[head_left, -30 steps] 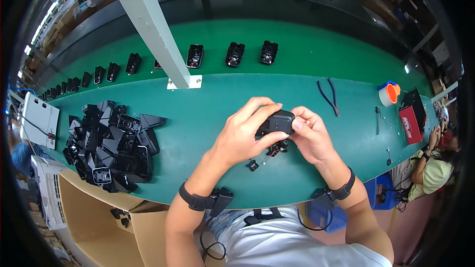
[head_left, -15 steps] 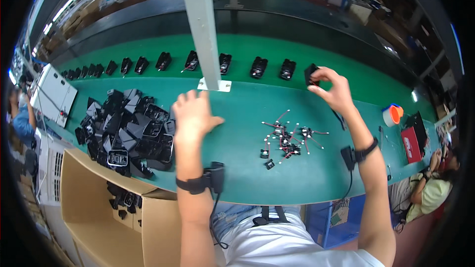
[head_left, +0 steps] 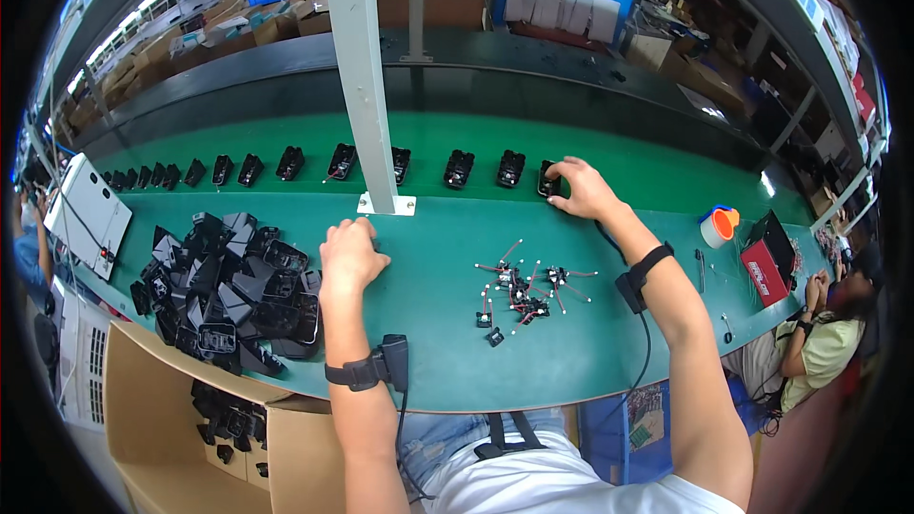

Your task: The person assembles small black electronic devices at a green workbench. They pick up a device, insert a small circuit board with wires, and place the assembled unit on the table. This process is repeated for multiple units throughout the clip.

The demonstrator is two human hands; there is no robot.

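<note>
My right hand [head_left: 583, 188] grips a black plastic housing [head_left: 546, 177] between thumb and fingers, at the right end of a row of similar open housings on the green strip. The nearest one in that row is another black housing [head_left: 510, 168], just to its left. My left hand [head_left: 351, 253] is over the table below the foot of the post, fingers bent and thumb held apart, with nothing visible in it. Between my arms lies a cluster of small black parts with red wires [head_left: 522, 293] and white ends. A heap of black plastic shells [head_left: 228, 290] lies left of my left hand.
A grey metal post [head_left: 367, 86] rises from the table between my hands. Left stands a white box [head_left: 88, 217]; below it, an open cardboard carton [head_left: 152, 409] holds black parts. At right are an orange-and-white cup [head_left: 720, 227], a red box [head_left: 767, 266] and a seated person [head_left: 828, 333].
My right hand has set the housing down to the row's end on the green strip, still gripping it. My left hand's fingers, spread before, are now bent. The view has tilted upward.
</note>
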